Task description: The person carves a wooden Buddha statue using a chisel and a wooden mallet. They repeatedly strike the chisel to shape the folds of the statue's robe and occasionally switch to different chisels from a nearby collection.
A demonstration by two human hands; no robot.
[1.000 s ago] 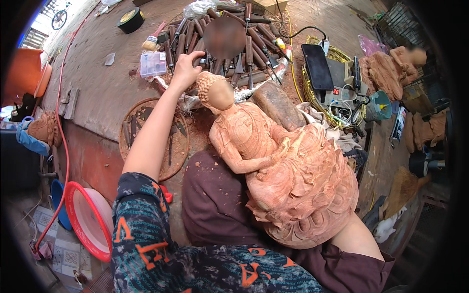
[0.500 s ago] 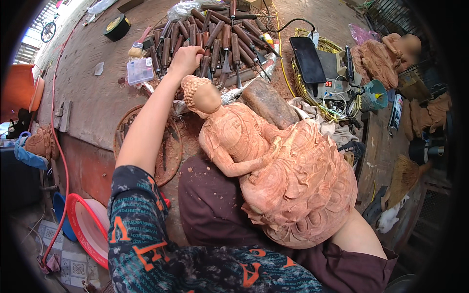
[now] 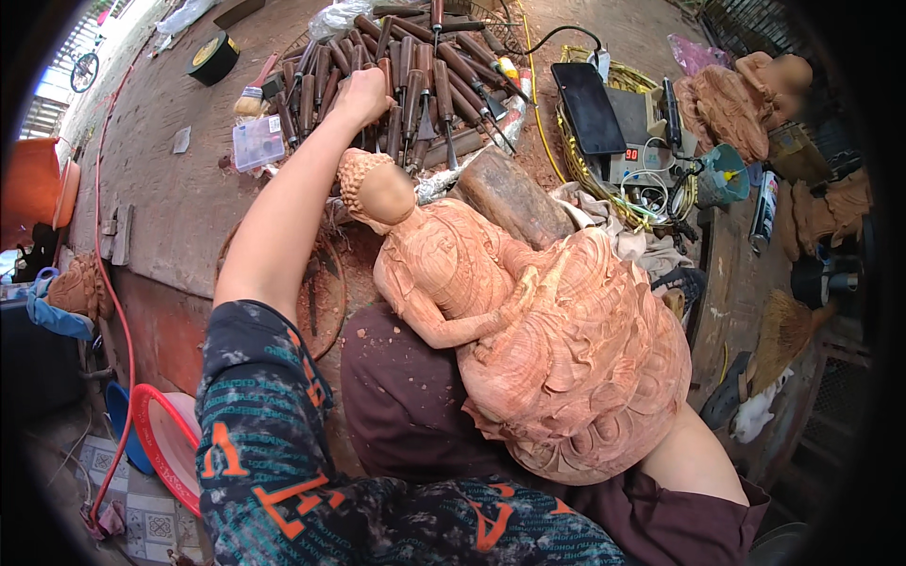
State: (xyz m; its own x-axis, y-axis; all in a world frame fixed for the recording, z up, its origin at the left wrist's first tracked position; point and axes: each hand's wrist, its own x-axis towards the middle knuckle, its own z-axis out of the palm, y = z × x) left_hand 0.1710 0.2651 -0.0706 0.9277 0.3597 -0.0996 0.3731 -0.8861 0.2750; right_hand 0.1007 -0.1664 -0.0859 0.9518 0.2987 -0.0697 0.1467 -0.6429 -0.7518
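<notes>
A reddish-brown wooden statue of a seated figure [image 3: 557, 349] lies tilted across my lap, its curled-hair head toward the upper left. My left arm reaches past that head to a heap of wood-handled carving chisels [image 3: 413, 99]. Over the heap's near left side, my left hand [image 3: 361, 100] is closed, its fingers curled down among the handles. What it grips is hidden by the hand itself. A worn wooden block [image 3: 512, 200] rests right behind the statue's shoulder. My right hand does not show.
Left of the chisels lie a brush [image 3: 250, 101], a clear plastic box [image 3: 258, 142] and a round dark tin [image 3: 212, 58]. To the right are a phone [image 3: 590, 108], a control box with cables [image 3: 634, 165], a teal cup [image 3: 722, 174] and another carving [image 3: 727, 108].
My left hand has moved slightly farther into the chisels and its fingers have curled in more. The statue stays on my lap; the whole view has shifted a little.
</notes>
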